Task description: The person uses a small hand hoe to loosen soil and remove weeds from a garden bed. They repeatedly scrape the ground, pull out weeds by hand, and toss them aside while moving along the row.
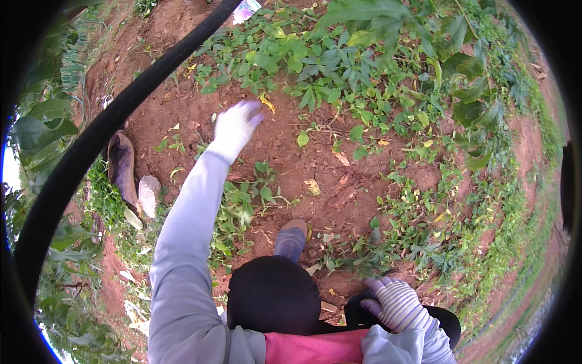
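Observation:
My left hand [238, 122], in a pale glove with purple fingertips, reaches out over the bare reddish soil, blurred, with its fingers apart and nothing visible in it. Just beyond its fingertips lies a yellow leaf [267, 103]. Low green weeds [273, 54] grow ahead of it, and a smaller clump of weeds [241, 195] stands below the forearm. My right hand [394, 302], in a striped knitted glove, rests near my dark-clad knee at the lower right. Its fingers are partly curled, and whether anything is under them is hidden.
A boot [291, 239] stands on the soil below centre. At the left lie a curved brown object [122, 168] and a pale stone [148, 195]. Leafy branches [473, 91] hang at the upper right. A black curved bar [122, 109] crosses the left side. A printed wrapper [246, 11] lies at the top.

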Motion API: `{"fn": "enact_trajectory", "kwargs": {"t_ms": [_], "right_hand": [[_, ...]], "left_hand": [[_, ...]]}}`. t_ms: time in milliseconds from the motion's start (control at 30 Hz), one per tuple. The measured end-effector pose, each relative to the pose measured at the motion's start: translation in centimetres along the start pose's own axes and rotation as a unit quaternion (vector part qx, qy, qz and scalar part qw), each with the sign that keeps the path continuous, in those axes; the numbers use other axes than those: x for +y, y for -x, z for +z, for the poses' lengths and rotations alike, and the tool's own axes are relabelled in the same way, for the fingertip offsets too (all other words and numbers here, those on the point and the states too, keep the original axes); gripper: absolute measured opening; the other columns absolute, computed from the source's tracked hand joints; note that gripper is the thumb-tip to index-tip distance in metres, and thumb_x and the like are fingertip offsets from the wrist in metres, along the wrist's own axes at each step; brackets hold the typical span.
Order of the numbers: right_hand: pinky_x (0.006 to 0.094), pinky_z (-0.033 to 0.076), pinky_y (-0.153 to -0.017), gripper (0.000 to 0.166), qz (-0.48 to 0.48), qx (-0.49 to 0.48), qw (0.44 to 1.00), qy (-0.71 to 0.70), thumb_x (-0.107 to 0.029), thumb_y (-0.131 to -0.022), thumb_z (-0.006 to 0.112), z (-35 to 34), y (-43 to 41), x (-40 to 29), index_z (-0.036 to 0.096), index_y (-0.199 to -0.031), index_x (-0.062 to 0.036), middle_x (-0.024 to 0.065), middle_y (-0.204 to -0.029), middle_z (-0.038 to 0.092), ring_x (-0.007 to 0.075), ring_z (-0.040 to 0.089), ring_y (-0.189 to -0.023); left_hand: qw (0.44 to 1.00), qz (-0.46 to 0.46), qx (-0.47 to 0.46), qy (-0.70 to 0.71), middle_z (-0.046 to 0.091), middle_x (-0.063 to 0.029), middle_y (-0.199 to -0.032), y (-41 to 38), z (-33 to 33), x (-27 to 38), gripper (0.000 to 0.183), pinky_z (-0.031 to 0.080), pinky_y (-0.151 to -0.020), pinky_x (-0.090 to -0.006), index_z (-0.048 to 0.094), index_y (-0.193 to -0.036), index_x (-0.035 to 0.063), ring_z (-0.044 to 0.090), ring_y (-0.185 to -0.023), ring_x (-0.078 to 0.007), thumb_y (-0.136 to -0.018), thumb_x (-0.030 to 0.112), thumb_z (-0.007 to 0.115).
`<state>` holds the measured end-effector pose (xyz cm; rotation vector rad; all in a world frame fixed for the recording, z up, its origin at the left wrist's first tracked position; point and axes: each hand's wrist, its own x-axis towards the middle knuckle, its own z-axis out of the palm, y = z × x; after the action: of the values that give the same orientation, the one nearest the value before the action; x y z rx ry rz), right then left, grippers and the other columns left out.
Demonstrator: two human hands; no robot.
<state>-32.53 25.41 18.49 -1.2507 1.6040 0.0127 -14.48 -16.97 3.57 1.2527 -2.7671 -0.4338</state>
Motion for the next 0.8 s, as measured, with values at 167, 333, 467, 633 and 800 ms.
{"fn": "enact_trajectory", "kwargs": {"t_ms": [167,333,467,633,800], "right_hand": [[0.0445,0.045,-0.087,0.046,-0.009,-0.020,1.000,0.015,-0.035,-0.085,0.061,-0.1,-0.6,-0.1,0.056,-0.117,-0.0028,0.0192,-0.105,0.061,0.0378,0.057,-0.098],[0.0446,0.045,-0.087,0.046,-0.024,-0.013,0.999,-0.017,-0.035,-0.085,0.062,-0.4,-0.6,0.0,0.056,-0.116,-0.0026,0.0194,-0.104,0.061,0.0380,0.056,-0.099],[0.0445,0.045,-0.087,0.045,-0.023,-0.013,1.000,-0.010,-0.035,-0.085,0.062,-0.3,-0.9,0.1,0.056,-0.117,-0.0030,0.0193,-0.102,0.061,0.0379,0.056,-0.098],[0.0447,0.045,-0.087,0.045,-0.016,-0.004,1.000,-0.004,-0.034,-0.084,0.062,-0.4,-0.9,0.4,0.056,-0.117,-0.0035,0.0190,-0.102,0.061,0.0375,0.057,-0.097],[0.0446,0.045,-0.087,0.046,-0.017,-0.020,0.999,0.021,-0.035,-0.084,0.062,0.3,-1.2,0.2,0.056,-0.117,-0.0036,0.0186,-0.103,0.061,0.0372,0.057,-0.097]], "left_hand": [[0.996,0.022,0.012,-0.088,0.052,-0.0096,-0.128,-9.2,8.3,0.7,0.058,0.037,-0.101,-0.0456,0.047,-0.130,0.0167,0.049,-0.120,-0.0283,-0.078,0.022,0.071],[0.994,0.019,-0.035,-0.106,0.053,-0.0083,-0.127,-11.7,9.7,3.1,0.062,0.033,-0.104,-0.0442,0.043,-0.133,0.0165,0.049,-0.119,-0.0280,-0.078,0.019,0.071],[1.000,0.021,-0.006,-0.018,0.065,-0.0115,-0.090,-12.2,11.1,0.9,0.021,0.047,-0.083,-0.0373,0.065,-0.103,0.0097,0.062,-0.092,-0.0283,-0.083,0.014,0.066],[0.983,0.042,-0.110,0.139,0.064,-0.0173,-0.101,-6.2,10.4,5.9,0.027,0.048,-0.082,-0.0403,0.064,-0.108,0.0073,0.061,-0.092,-0.0324,-0.087,0.023,0.058],[0.984,0.120,-0.129,0.031,0.051,-0.0160,-0.126,-4.1,13.9,11.0,0.063,0.034,-0.103,-0.0456,0.041,-0.134,0.0091,0.048,-0.118,-0.0330,-0.079,0.024,0.069]]}}
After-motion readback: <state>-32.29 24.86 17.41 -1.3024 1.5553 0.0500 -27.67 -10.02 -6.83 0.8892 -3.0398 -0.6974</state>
